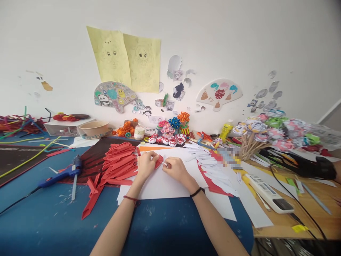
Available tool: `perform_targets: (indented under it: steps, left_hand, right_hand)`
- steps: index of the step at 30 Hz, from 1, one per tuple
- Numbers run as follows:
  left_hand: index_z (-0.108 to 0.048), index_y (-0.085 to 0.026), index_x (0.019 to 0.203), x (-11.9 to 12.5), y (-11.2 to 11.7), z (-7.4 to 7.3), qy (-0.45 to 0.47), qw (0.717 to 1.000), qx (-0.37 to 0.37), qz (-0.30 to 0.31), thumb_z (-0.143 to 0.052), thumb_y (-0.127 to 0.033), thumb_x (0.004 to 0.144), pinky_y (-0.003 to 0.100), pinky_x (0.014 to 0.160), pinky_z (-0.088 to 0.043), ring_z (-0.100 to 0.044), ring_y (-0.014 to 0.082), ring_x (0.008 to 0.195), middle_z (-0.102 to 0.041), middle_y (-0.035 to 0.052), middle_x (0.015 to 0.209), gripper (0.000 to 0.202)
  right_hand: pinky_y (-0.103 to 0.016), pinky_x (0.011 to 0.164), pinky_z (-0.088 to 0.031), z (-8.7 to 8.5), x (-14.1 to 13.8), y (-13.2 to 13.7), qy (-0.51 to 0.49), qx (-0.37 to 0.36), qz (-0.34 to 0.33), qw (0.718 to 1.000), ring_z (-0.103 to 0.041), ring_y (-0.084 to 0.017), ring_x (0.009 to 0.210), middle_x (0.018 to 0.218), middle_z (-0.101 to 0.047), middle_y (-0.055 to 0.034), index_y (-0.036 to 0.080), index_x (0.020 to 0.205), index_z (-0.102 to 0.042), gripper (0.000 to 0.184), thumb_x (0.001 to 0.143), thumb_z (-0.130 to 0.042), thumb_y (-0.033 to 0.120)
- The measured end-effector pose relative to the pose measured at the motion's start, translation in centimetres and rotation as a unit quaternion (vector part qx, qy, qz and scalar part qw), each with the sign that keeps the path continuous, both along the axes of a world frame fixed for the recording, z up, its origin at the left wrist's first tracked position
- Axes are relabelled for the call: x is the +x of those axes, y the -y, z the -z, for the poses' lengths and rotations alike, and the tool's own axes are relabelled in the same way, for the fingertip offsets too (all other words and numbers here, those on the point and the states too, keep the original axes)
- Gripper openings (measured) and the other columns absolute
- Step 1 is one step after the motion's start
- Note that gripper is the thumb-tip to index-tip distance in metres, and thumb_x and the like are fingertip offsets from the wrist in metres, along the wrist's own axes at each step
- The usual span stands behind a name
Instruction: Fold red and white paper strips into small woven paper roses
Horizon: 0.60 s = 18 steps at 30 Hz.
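Currently gripping red paper [159, 161] in the left hand [147, 165]. Pinching a small white piece [164, 163] with the right hand [176, 169].

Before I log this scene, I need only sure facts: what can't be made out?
In the head view:
Red paper: partly hidden by the left hand.
White piece: partly covered by the right hand.
Glue-gun cord: cut off by the left edge.
White device: its markings too small to read.

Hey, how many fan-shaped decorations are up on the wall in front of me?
2. The panda fan is at the lower edge of the yellow sheets; the fan with the red characters is farther right on the wall. I see no sign of others hidden.
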State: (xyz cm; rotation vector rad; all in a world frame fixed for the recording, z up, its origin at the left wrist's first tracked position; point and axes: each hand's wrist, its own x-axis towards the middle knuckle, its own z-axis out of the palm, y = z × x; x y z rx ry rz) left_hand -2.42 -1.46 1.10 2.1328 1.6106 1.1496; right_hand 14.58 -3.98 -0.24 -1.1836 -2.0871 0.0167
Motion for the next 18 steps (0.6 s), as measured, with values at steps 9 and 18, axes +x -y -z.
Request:
perform_targets:
  steps: [9, 18]
  left_hand:
    - [-0.068, -0.02, 0.075, -0.1, -0.5, 0.2, 0.025, 0.999, -0.012, 0.022, -0.053, -0.033, 0.084, 0.029, 0.069, -0.039, -0.061, 0.0199, 0.078, -0.072, 0.0026, 0.081, 0.021]
    - [-0.064, -0.021, 0.104, -1.1, 0.0, -0.8, 0.042, 0.989, 0.034, 0.136, -0.049, -0.017, 0.082, 0.028, 0.074, -0.043, -0.059, 0.0173, 0.086, -0.068, 0.0028, 0.107, 0.027]
  right_hand:
    - [-0.021, 0.054, -0.029, -0.3, 0.2, -0.1, -0.066, -0.048, -0.018, 0.997, -0.041, -0.009, 0.051, 0.053, -0.048, 0.0044, 0.018, 0.054, -0.049, 0.021, 0.072, -0.058, 0.015]
    - [-0.02, 0.05, -0.033, 0.0, 1.8, -1.4, -0.155, -0.096, 0.035, 0.983, -0.044, -0.009, 0.05, 0.054, -0.052, 0.0037, 0.016, 0.067, -0.061, 0.02, 0.083, -0.051, 0.024]
